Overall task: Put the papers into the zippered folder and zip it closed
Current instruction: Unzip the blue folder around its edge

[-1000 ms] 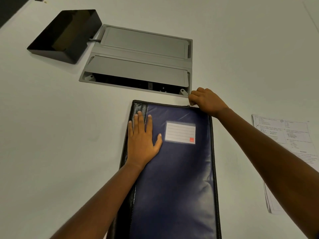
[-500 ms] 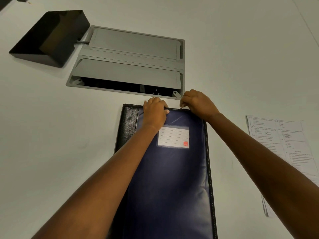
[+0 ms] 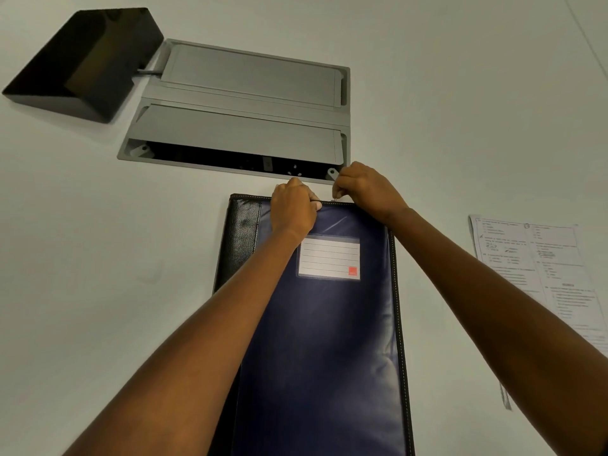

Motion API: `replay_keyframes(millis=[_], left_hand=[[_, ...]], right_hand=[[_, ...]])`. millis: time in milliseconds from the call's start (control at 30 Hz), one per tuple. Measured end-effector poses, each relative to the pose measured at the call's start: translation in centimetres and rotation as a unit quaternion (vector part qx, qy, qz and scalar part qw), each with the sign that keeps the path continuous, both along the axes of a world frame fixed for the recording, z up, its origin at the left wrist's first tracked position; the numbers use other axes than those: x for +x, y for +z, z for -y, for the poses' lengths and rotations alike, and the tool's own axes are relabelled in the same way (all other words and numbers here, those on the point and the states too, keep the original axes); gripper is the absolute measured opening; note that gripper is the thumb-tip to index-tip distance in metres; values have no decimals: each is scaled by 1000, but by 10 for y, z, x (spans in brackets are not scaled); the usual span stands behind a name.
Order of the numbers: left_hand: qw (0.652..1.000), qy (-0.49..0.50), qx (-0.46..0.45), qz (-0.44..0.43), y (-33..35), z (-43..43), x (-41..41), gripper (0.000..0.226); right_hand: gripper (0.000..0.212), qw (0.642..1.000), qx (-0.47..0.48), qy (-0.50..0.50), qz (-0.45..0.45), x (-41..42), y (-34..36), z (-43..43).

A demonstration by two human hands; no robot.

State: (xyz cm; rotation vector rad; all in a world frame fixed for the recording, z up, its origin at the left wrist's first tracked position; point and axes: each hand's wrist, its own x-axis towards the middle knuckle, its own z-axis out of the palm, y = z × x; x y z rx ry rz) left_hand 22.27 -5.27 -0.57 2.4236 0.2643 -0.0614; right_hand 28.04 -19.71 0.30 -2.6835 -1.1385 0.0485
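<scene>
- We see a dark blue folder (image 3: 322,340) lying flat on the white table (image 3: 98,291), its long side running away from us and a black strip down its left edge.
- Our left hand (image 3: 293,209) is curled over the far edge of the folder, fingers wrapped round that edge and holding it.
- Our right hand (image 3: 365,189) sits just beside it at the same far edge, fingers pinched together on a small metal zip pull (image 3: 335,200).
- The two hands are close but not touching.
- A white label (image 3: 329,257) with ruled lines and a small red square sits on the folder's cover, just below the left hand.
- The papers (image 3: 543,274), printed sheets, lie on the table to the right of the folder, apart from it, partly hidden by the right forearm.
- Beyond the folder a grey hatch (image 3: 243,110) is set into the table, its near flap raised over a dark opening.
- A black box (image 3: 82,57) stands at the far left, beside the hatch.
</scene>
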Motion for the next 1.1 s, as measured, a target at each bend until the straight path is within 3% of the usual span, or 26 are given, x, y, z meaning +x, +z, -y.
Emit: replay_keyframes(millis=[433,633,733,867,1100], left_hand=[[999,24,-34,-11,-1,-4,1,16],[999,27,-11,-15,-1,0,-1,16],[999,16,42,1,-2,7,-11,19],[989,-36,142,-9,-11,24,-48,45],[975,-112,193,-2,-23,54,-126,56]], right_hand=[[18,978,69,-182,-79,-25,-14,73],[16,956,128,-258,-56,-71,-24,88],[14,947,146,-283,-37,-91,-28,87],[16,931,164,-320,-63,-94,-31,80],[20,915,184,-347,-95,-99,-26,69]])
